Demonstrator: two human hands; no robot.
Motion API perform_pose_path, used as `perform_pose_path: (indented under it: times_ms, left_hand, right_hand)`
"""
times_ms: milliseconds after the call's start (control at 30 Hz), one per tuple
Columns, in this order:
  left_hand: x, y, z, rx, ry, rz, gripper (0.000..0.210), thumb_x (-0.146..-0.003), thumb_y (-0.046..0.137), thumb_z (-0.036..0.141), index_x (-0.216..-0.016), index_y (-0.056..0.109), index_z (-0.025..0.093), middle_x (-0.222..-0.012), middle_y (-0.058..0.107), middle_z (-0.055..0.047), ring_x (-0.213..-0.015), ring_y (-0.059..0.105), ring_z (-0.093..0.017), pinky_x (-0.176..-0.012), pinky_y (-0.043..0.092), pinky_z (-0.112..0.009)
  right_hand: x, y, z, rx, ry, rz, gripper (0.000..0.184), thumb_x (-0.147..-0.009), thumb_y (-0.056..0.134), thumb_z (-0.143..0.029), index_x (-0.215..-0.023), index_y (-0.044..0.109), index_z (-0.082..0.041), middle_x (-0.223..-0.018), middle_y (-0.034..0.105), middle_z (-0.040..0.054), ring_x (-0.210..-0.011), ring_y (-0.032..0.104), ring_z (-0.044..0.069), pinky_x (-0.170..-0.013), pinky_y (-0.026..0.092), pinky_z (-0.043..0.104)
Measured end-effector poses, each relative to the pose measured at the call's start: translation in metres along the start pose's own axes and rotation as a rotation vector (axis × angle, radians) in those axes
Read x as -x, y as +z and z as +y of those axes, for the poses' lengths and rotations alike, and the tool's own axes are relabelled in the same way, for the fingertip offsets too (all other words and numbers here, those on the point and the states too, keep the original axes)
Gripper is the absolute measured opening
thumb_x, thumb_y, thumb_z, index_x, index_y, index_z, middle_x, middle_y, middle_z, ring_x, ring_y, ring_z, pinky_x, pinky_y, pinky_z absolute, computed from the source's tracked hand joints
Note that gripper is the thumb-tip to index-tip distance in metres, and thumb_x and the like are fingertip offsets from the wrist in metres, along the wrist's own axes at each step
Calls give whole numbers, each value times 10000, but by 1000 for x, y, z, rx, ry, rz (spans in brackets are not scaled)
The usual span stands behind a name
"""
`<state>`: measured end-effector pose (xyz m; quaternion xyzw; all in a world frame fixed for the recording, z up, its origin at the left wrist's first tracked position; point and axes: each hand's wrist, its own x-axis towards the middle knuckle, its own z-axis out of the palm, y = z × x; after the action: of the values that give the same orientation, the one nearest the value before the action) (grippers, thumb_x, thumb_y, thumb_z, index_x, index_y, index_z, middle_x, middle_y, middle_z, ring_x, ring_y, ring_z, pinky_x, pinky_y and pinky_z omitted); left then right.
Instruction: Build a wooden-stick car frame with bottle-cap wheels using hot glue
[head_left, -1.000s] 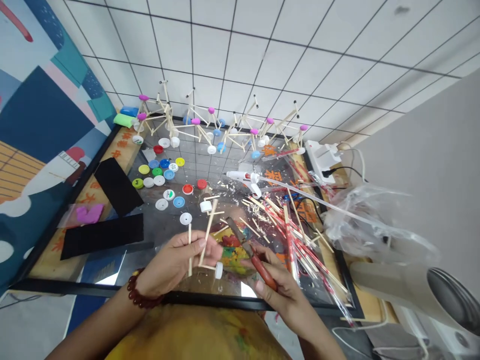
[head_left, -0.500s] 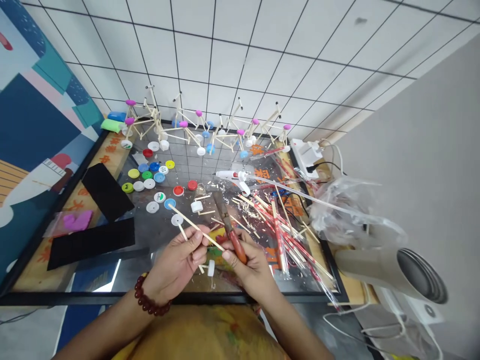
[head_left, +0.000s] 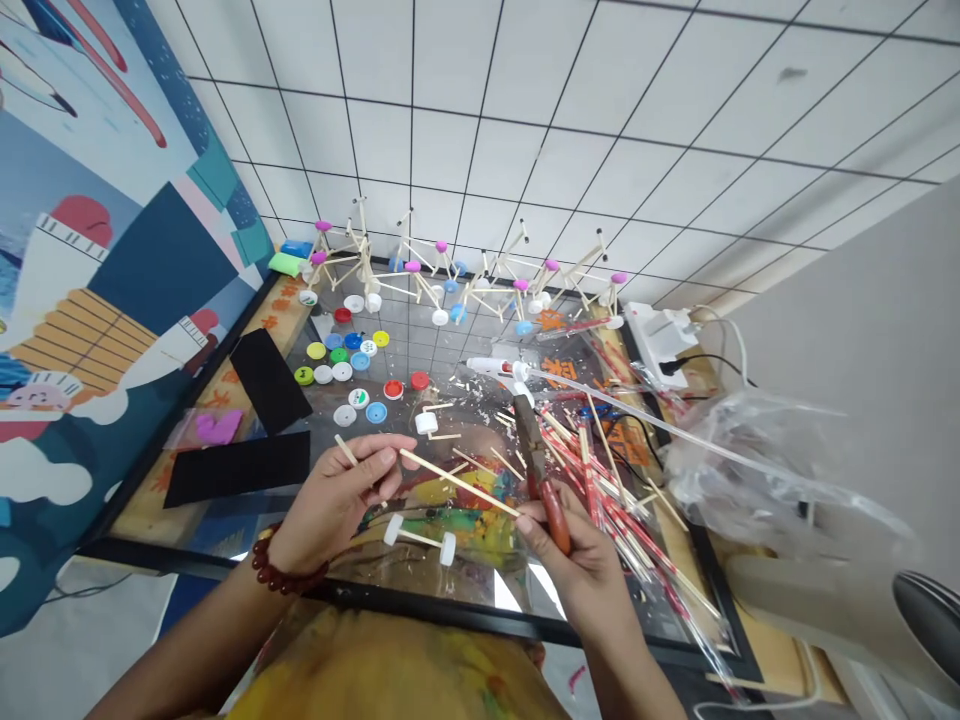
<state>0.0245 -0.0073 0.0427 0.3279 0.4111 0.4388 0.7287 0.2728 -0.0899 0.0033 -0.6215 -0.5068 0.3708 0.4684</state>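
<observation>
My left hand (head_left: 349,490) is closed around a short pale wooden stick (head_left: 346,451), and its index finger reaches to the end of a longer one. My right hand (head_left: 581,560) pinches the other end of that long wooden stick (head_left: 461,482) between thumb and finger. It also holds red-handled pliers (head_left: 553,515), their dark, worn jaws pointing away from me. Below the long stick, on the table, lies a wheel-and-axle piece (head_left: 420,540), two white caps joined by a stick. Beyond my hands is another white cap (head_left: 426,422) with short sticks beside it.
Coloured bottle caps (head_left: 339,355) lie to the left, near black strips (head_left: 236,468). A white glue gun (head_left: 499,368) rests mid-table, its long glue stick extending right. Chopsticks in red wrappers (head_left: 600,480) pile up at the right. Stick models (head_left: 450,285) line the back, near a power strip (head_left: 656,345).
The right hand has moved right with the pliers and long stick; the stick has slid out of the left hand's grip to its fingertip. The view has shifted, uncovering the wheel-and-axle piece.
</observation>
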Motion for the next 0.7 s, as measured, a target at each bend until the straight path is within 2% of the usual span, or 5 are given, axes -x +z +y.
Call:
perform_pose_path:
  times_ms: [233,367,467,600,700]
  left_hand:
    - [2,9,-5,-8,8,-43,135,-732,769,272,-804,761,158,-707,613,-20,-515,385,-48,-505,244,-224]
    - [-4,0,12,-132,-174,-324,244,-773,682,340,-764,753,107,-720,688,-106,-472,352,-66,-463,213,-234]
    - [-9,5,19,-394,-308,-416,294,-808,664,382,-949,751,139,-774,705,-82,-486,381,-72,-473,244,-217]
    - [-4,20,6,-579,-504,-641,260,-800,692,396,-900,744,162,-633,642,-21,-550,476,-107,-534,313,-212]
    - [2,22,-8,-409,-484,-519,315,-799,694,435,-919,730,146,-546,556,9,-489,386,-74,-493,242,-201]
  right_hand:
    - [5,5,1,44,-17,-43,184,-826,697,-402,-832,762,-230,-944,641,78,-1046,574,260,-902,479,388]
    - [7,-2,-4,79,-52,-78,177,-857,662,-377,-820,742,-223,-1015,631,86,-1134,558,265,-905,488,366]
    - [5,-6,-17,122,-134,-153,173,-878,635,-344,-815,729,-214,-1045,602,88,-1064,587,238,-851,508,327]
    - [2,-3,-30,107,-177,-208,204,-903,601,-338,-824,737,-208,-1042,599,86,-973,605,205,-832,515,303]
    - [7,-4,-26,13,-79,-189,233,-898,613,-395,-1007,754,-245,-1113,627,90,-1122,578,238,-948,494,356]
